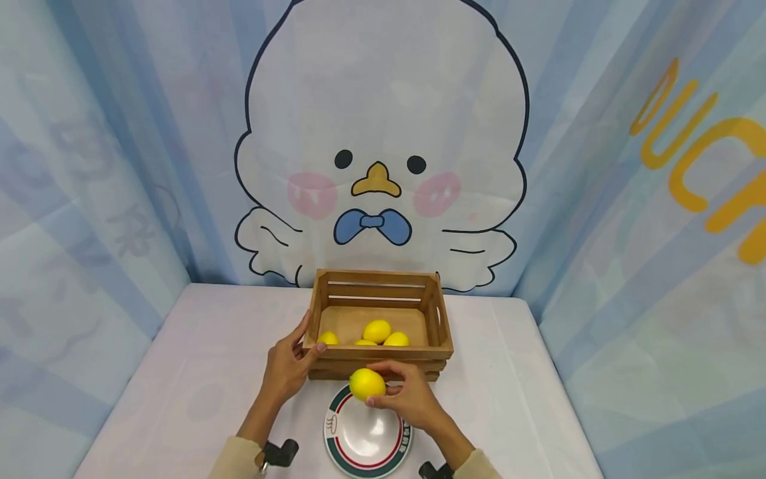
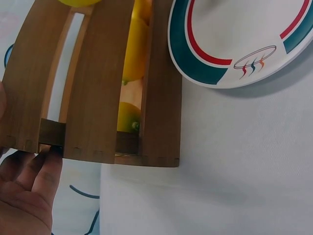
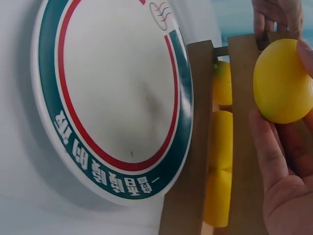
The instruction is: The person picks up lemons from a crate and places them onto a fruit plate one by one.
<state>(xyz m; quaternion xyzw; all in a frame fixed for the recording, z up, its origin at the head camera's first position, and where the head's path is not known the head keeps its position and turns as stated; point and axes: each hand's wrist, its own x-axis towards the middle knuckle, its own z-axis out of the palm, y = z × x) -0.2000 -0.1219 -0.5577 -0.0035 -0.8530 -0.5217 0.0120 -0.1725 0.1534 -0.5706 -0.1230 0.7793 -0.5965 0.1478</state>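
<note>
A wooden crate (image 1: 380, 361) stands at mid-table with several yellow lemons (image 1: 377, 330) inside. My left hand (image 1: 291, 364) grips the crate's left front corner, thumb over the rim; its fingers (image 2: 29, 186) show beside the slats (image 2: 93, 83). My right hand (image 1: 402, 392) holds one lemon (image 1: 367, 384) in its fingertips, just above the far edge of a white plate (image 1: 366, 439) with red and green rings. In the right wrist view that held lemon (image 3: 282, 81) hangs in front of the crate wall (image 3: 242, 147), with the plate (image 3: 117, 98) below it.
The white table (image 1: 197, 372) is walled by blue printed curtains (image 1: 90, 166) on the left, back and right. The plate (image 2: 234, 39) lies right against the crate's near side. Black wrist mounts (image 1: 281, 454) sit at the bottom edge.
</note>
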